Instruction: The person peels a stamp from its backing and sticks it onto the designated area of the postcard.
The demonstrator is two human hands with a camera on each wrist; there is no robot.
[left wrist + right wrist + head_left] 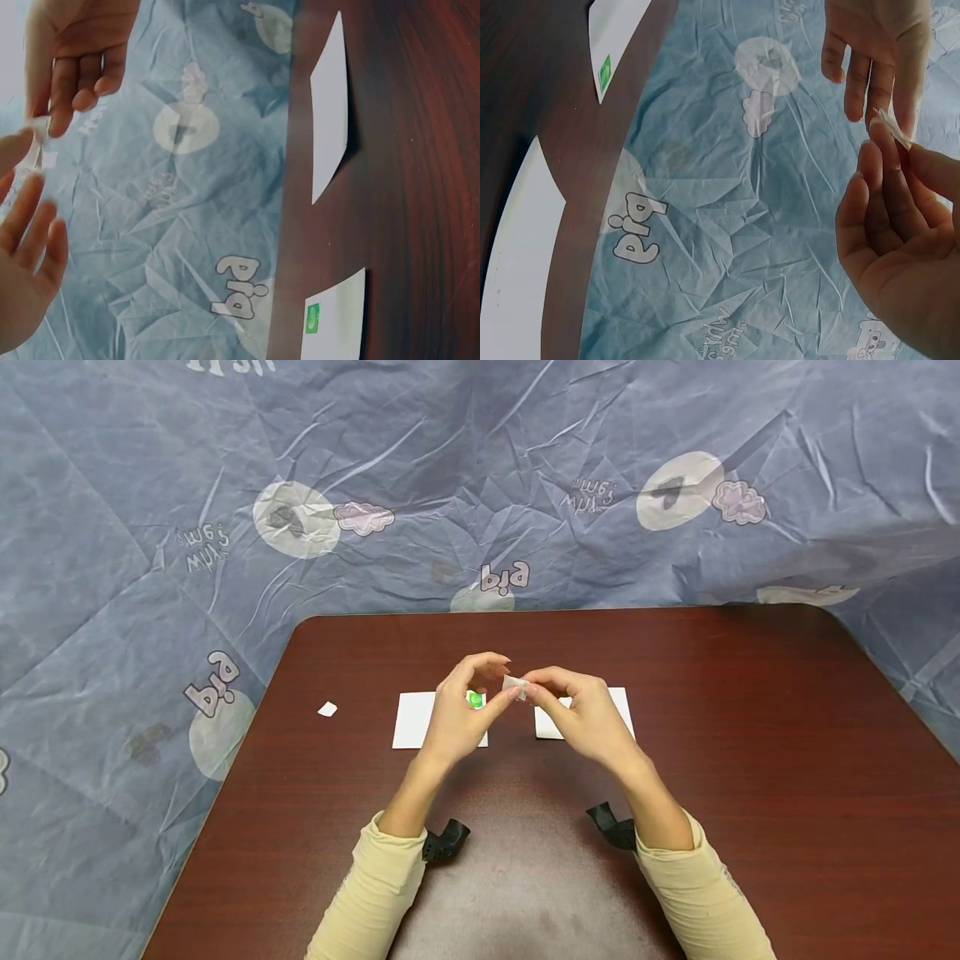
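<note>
Both hands meet over the far middle of the table at a small white paper piece (513, 682). The left hand (459, 710) pinches it near its thumb tip, other fingers arched above. From the opposite side the right hand (588, 718) grips it between thumb and index finger; in the right wrist view the paper piece (892, 129) appears thin and edge-on, with the remaining right fingers loosely curled. Behind the left hand lies a white card (414, 722) bearing a small green sticker (476, 700). Another white card (618, 702) is partly hidden behind the right hand.
A small white scrap (327, 709) lies near the left edge of the dark red-brown table (750, 718). Black wrist mounts (447, 842) stick out from both sleeves. Beyond the far edge hangs a wrinkled blue-grey printed cloth (480, 468).
</note>
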